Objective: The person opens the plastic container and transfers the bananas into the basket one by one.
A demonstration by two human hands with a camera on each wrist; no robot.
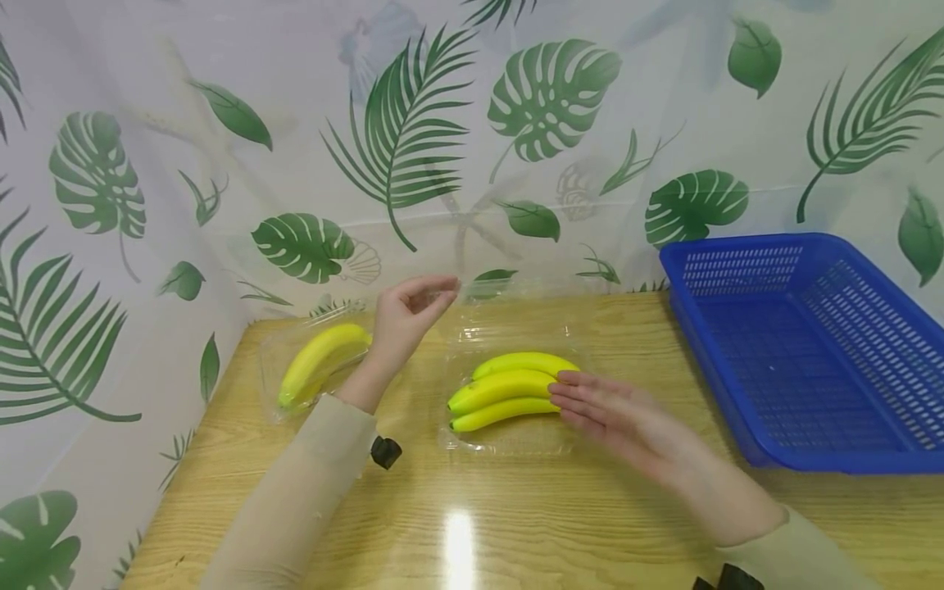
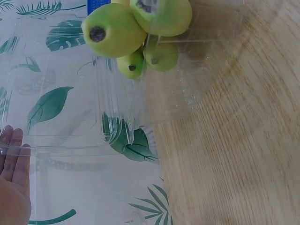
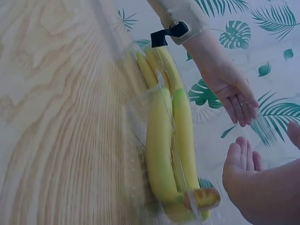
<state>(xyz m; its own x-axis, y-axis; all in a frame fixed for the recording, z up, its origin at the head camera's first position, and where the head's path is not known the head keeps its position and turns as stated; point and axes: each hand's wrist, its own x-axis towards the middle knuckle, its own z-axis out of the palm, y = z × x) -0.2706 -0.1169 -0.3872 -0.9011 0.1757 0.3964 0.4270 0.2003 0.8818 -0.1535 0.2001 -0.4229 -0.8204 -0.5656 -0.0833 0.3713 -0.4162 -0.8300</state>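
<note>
Lying side by side in the clear box (image 1: 509, 447), the bananas (image 1: 509, 391) sit near the middle of the tabletop (image 1: 391, 524), with their dark tips to the left. Three show from the head view. The right hand (image 1: 619, 422) is released, its straight fingers over the fruit's right ends; whether they touch is hard to tell. At the far side of the box rises the clear lid (image 1: 516, 315). The left hand (image 1: 413, 319) has its fingertips at the lid's left edge; I cannot tell whether it pinches the plastic or only touches it.

The step in hand looks like settling the fruit while the lid stands up. To do it well, I would press the bananas down lightly with flat fingers, check that every tip and stem lies inside the rim, and steady the lid by its edge, since thin plastic probably flexes and creases easily. Pulling hard on one corner could twist the hinge or drag the box.

To the left lies another clear box, the left box (image 1: 269, 385), also containing banana fruit. At far right stands the blue basket (image 1: 711, 356), and leaf-print cloth (image 1: 221, 188) hangs behind.
</note>
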